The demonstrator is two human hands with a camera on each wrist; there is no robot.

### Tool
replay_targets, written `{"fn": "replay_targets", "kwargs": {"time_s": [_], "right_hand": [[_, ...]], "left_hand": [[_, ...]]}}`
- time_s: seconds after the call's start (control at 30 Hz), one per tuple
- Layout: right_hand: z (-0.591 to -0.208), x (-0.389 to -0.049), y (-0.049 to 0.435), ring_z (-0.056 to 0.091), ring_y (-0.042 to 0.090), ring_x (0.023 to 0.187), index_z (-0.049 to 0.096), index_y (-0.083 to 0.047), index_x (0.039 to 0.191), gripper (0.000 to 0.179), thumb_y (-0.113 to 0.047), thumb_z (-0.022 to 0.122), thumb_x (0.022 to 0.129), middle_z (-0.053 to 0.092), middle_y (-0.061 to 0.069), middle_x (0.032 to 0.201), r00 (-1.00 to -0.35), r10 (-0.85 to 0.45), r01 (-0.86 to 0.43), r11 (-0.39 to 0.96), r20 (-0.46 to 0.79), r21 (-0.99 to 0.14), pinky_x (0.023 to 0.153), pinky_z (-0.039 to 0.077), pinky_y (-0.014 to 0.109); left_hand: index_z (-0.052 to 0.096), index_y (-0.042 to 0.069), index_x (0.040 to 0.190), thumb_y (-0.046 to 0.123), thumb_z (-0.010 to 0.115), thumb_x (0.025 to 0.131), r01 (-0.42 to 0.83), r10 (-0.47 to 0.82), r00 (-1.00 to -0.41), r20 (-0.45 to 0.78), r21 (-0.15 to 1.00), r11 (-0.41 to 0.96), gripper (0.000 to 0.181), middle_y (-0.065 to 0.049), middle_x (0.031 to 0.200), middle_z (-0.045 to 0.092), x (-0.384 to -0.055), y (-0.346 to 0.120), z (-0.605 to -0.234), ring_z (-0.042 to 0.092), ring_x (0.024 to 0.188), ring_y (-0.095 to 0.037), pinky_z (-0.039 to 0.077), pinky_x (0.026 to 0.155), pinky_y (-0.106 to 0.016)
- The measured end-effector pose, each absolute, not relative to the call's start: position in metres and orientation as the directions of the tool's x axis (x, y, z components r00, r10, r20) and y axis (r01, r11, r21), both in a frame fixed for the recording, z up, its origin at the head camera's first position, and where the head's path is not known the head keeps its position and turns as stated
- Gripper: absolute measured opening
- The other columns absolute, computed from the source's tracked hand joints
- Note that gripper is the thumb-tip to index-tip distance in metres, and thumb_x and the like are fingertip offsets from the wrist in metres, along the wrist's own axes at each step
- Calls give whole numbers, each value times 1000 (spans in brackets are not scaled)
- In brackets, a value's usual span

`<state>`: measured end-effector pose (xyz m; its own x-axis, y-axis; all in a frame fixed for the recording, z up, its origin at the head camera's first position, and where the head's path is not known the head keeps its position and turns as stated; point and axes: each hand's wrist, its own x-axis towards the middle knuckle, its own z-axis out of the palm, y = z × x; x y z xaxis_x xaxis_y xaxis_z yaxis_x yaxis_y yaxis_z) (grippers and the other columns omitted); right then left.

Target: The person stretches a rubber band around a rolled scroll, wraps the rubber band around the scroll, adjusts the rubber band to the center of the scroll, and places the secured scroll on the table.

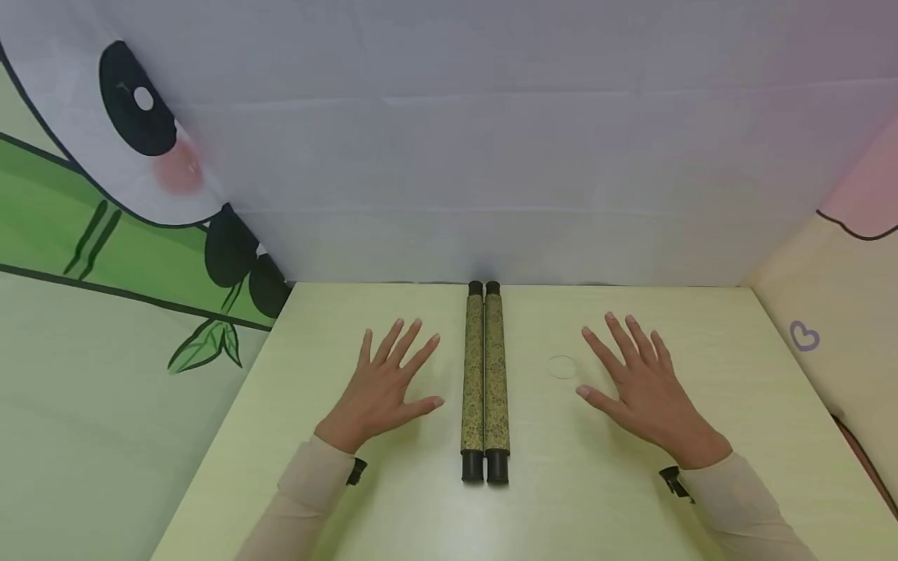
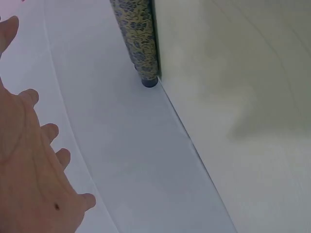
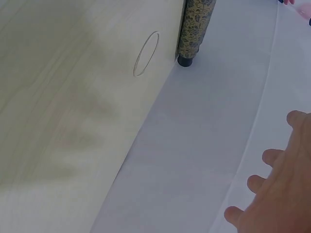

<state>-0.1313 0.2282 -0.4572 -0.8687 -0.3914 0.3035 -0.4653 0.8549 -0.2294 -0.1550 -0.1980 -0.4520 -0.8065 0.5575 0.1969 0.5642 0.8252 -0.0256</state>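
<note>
Two rolled scrolls, the left scroll [image 1: 473,374] and the right scroll [image 1: 496,374], lie side by side along the middle of the table. Both have a yellowish patterned cover and black end knobs, and their far ends reach the back edge. Left of them, my left hand [image 1: 382,393] hovers palm down with fingers spread, touching nothing. On the other side, my right hand [image 1: 644,396] is held the same way, also apart from everything. A thin pale ring, perhaps a rubber band [image 3: 136,68], lies on the table between the right scroll and my right hand.
The light wood-grain table [image 1: 421,522] meets a pale cloth wall [image 1: 491,171] at its back edge. A printed panel with a cartoon face and green bamboo [image 1: 161,257] stands at the left. Another panel with a small heart [image 1: 804,336] borders the right side.
</note>
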Motion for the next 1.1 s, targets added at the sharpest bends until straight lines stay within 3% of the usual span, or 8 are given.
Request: {"fn": "replay_targets", "kwargs": {"time_s": [0.17,0.33,0.57,0.73,0.93,1.1], "right_hand": [[-456,-131,227,2,36,154,22,-28,163,82,-56,60,97,12,14,168,-872,-389,-461,856,297,-234,116,6,66],[-459,-127,225,2,37,154,23,-28,163,80,-56,59,98,12,14,168,-883,-384,-450,854,269,-260,116,5,66],[-463,-124,221,9,40,153,24,-28,163,82,-59,60,96,18,16,166,-882,-391,-456,848,262,-270,115,6,68],[-466,-123,216,14,42,151,27,-27,162,83,-62,60,95,23,16,165,-881,-392,-459,846,267,-272,113,9,70],[-469,-121,213,13,41,152,25,-29,162,84,-65,59,94,21,15,166,-888,-389,-447,853,243,-270,113,10,70],[-468,-119,210,13,41,151,26,-27,162,85,-65,59,94,22,16,165,-890,-392,-447,852,234,-272,113,10,70]], "left_hand": [[15,30,164,78,37,96,597,577,-784,228,24,802,86,-6,170,9,-158,-185,-446,11,154,-34,10,114,-72],[17,28,164,64,51,99,628,587,-755,293,66,775,82,-8,167,20,-162,-167,-440,19,153,-32,16,116,-66],[48,8,152,27,73,95,644,505,-714,486,172,746,64,-14,149,51,-160,-137,-435,50,136,-31,41,109,-50],[52,3,147,29,76,93,562,385,-782,490,286,776,65,-15,145,56,-161,-117,-424,54,132,-30,49,101,-46],[49,0,148,42,72,95,391,256,-899,354,391,833,72,-17,146,53,-172,-98,-411,52,133,-33,52,96,-48],[51,-3,145,43,71,95,275,175,-954,242,487,829,72,-20,144,55,-184,-88,-403,63,117,-36,57,83,-48]]}}
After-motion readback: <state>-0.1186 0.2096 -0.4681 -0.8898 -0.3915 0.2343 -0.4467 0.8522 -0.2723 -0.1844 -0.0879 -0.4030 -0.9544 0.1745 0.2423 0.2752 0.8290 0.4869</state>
